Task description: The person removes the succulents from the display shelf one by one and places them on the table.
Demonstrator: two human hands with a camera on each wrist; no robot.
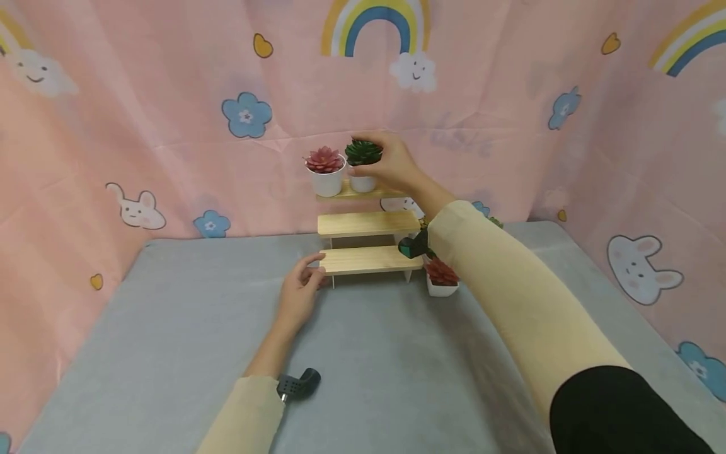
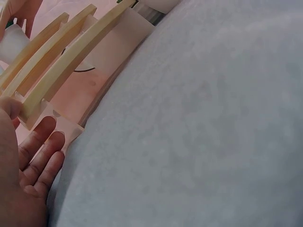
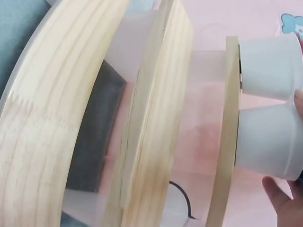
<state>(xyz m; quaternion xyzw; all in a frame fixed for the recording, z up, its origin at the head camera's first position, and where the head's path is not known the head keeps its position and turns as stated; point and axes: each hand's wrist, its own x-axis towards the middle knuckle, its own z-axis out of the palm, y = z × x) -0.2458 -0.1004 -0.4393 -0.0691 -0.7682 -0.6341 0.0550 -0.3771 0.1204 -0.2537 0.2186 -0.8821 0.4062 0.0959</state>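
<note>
My right hand (image 1: 391, 162) grips a green succulent (image 1: 363, 151) in a white pot at the rim. In the right wrist view, this white pot (image 3: 267, 142) sits on or just at the top board. Beside it on that board stands a pink succulent (image 1: 324, 165) in another white pot. The three-tier wooden shelf stand (image 1: 368, 224) has clear side panels. My left hand (image 1: 297, 293) holds the left end of its lowest board. In the left wrist view, the thumb meets the board end and the other fingers (image 2: 45, 153) lie loosely beside the clear side.
A red succulent (image 1: 441, 274) in a white pot stands on the grey cloth (image 1: 227, 340), right of the stand. More greenery (image 1: 495, 222) shows partly behind my right forearm. A pink patterned curtain (image 1: 170, 126) hangs close behind the stand.
</note>
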